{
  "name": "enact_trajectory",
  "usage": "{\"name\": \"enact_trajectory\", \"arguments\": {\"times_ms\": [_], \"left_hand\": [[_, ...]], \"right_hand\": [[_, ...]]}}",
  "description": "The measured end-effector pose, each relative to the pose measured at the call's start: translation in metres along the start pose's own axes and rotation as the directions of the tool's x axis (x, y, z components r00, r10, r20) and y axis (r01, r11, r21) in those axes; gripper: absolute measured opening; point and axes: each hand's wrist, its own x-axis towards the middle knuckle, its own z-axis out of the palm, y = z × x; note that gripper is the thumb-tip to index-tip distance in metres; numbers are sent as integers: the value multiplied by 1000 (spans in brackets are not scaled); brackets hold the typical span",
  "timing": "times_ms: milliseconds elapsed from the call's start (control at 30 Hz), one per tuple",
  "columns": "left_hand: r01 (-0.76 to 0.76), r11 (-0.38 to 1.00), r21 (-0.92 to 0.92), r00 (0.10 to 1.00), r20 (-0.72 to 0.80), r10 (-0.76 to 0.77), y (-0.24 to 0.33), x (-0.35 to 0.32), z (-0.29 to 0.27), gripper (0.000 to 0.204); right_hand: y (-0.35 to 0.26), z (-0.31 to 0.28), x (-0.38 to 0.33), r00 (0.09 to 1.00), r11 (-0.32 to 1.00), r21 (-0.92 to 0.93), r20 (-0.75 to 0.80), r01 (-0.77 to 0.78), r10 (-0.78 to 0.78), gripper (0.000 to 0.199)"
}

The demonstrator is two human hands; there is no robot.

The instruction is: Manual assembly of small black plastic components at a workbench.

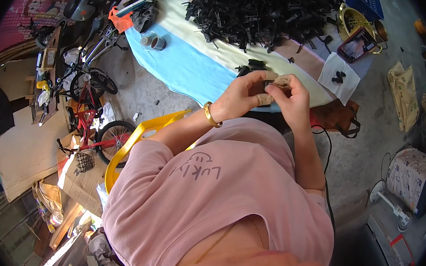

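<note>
a: where was the small black plastic part [267, 87]?

b: it sat between the two hands, raised above the near edge of the cloth-covered table [199, 65], whose cover ran in pale blue, cream and tan bands.

a: how did the left hand [242, 95] stand?

b: its fingers were curled together, the taped thumb and fingertips pinched on the part from the left. a gold bangle [211, 115] circled that wrist.

a: and the right hand [291, 97]?

b: its fingers were closed on the same part from the right, the taped fingertips meeting those of the left.

a: what lay around them?

b: a large heap of black plastic pieces [261, 9] covered the far side of the table. a phone with a lit screen [357, 44] lay to the right, near a white sheet bearing a few black pieces [339, 76]. a red bicycle [91, 121] stood on the floor at left, beside a yellow plastic chair [136, 136].
</note>
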Motion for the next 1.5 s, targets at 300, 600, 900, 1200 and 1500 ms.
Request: {"name": "enact_trajectory", "arguments": {"times_ms": [300,600,900,1200,1500], "left_hand": [[-55,998,-20,991,-120,53,-3,3,-12,29],[-235,921,311,919,-237,314,-26,4,-14,18],[-22,664,747,912,-258,321,-54,27,-39,36],[-132,356,925,938,0,346,-66,31,-41,43],[-270,840,471,918,-136,371,-45,42,-36,62]], "right_hand": [[-5,-3,1,972,979,78,162,-187,173,17],[4,5,5,964,973,58,162,-225,213,17],[89,-40,80,985,859,-484,-51,-170,166,32],[152,-67,142,976,320,-927,-158,-198,147,24],[61,-34,54,959,956,-143,86,-256,270,26]]}}
